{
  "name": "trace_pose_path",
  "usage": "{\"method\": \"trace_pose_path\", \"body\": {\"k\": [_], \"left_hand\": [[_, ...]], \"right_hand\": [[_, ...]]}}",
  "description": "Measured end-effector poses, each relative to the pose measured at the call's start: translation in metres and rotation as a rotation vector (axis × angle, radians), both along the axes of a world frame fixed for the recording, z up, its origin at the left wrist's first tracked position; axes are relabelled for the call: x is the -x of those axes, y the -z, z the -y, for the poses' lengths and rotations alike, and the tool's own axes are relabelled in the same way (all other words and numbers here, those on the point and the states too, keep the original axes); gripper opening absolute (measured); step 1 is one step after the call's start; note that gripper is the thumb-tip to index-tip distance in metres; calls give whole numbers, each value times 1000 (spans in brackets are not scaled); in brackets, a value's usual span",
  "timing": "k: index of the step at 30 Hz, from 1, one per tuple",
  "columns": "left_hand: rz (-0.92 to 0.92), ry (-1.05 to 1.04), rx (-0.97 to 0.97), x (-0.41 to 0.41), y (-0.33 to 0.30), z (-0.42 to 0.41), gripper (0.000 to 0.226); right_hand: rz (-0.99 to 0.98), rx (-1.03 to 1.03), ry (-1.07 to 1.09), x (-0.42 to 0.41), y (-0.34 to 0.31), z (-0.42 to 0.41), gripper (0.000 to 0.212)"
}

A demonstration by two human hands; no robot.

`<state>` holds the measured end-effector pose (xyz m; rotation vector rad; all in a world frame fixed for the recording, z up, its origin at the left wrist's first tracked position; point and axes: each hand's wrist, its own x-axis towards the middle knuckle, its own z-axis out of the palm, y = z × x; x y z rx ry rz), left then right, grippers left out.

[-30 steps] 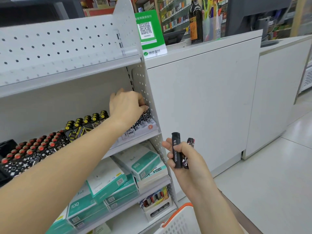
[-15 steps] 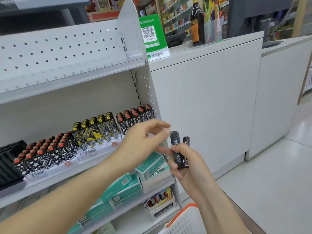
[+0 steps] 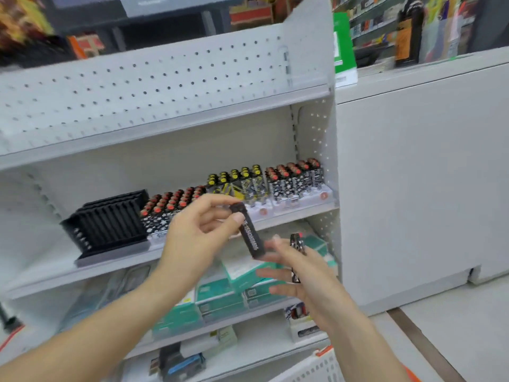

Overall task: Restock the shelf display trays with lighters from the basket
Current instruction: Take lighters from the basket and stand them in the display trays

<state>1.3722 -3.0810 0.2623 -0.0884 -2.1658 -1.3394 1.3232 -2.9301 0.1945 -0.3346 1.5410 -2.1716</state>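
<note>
My left hand (image 3: 201, 232) pinches the top of a black lighter (image 3: 249, 232) in front of the middle shelf. Just to its right, my right hand (image 3: 300, 274) holds a patterned lighter (image 3: 297, 253) against its fingers, which are loosely spread. On the middle shelf stand display trays filled with lighters: red-capped ones (image 3: 170, 208), yellow-capped ones (image 3: 239, 183) and more red-capped ones (image 3: 297, 177) at the right end. An empty black slotted tray (image 3: 107, 227) sits at the left. The white basket (image 3: 311, 368) with an orange rim shows at the bottom.
Teal boxes (image 3: 220, 296) fill the shelf below. A white counter (image 3: 413, 175) stands to the right, with a green sign (image 3: 343, 48) and a dark bottle (image 3: 407, 34) on top. A perforated white back panel (image 3: 151, 86) rises above the middle shelf.
My left hand left the right-end tray, came to my right hand and took the black lighter from it. The view has swung left, showing the empty black tray.
</note>
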Motion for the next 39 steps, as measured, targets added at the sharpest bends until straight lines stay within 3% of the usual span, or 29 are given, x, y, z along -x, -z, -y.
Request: {"method": "trace_pose_path", "body": {"k": [3,8,11,15,20,24,30,39], "left_hand": [[-23,-178,9,-21,-11,50,16],[-110,-526,149,-50,-28,139,16],[-46,-710,334,-64,-33,174,10],[40,-858,651,-69,-29,200,23],[44,-933,788,-60,-22,217,23],[73,-964,884,-54,-22,219,24],[129,-1000,1037,-50,-24,222,28],[215,-928,1103,-44,-34,225,27]], "right_hand": [[-106,-175,25,-4,9,18,18],[-166,-289,-105,-16,22,47,28],[-181,-327,-158,-24,27,57,29],[-146,-358,-219,-31,29,65,27],[-55,-369,-218,-31,30,69,29],[70,-277,-237,-24,35,73,47],[-9,-58,-69,-18,38,73,13],[-12,42,10,-17,35,69,10]]}}
